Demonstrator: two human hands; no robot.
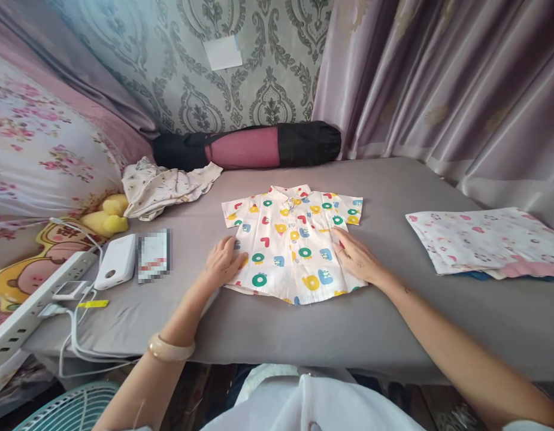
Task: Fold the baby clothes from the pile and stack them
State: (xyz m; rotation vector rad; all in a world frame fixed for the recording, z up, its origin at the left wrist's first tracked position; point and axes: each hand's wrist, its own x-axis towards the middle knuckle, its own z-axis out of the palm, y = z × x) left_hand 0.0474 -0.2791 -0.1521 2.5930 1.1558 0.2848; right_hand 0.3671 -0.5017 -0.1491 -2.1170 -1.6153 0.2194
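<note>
A small white short-sleeved shirt (pixel 285 263) lies flat and front up, its collar pointing away from me. Red, green, yellow and blue letter-like prints cover it. My left hand (pixel 226 262) rests on the shirt's left side edge, fingers laid out over the cloth, a pale bangle (pixel 171 348) around that wrist. On the opposite side edge lies my right hand (pixel 355 258), its fingers stretched along the fabric below the sleeve. Neither hand shows a grip on the cloth. The fingertips are partly hard to make out.
Grey cloth (pixel 384 179) covers the surface. Folded printed fabric (pixel 487 239) lies right, a crumpled garment (pixel 164 188) back left. A black and pink roll (pixel 245 146) sits against the wall. Left are a power strip (pixel 38 305), cables, a white power bank (pixel 117 261) and a blurred-out item (pixel 153 255).
</note>
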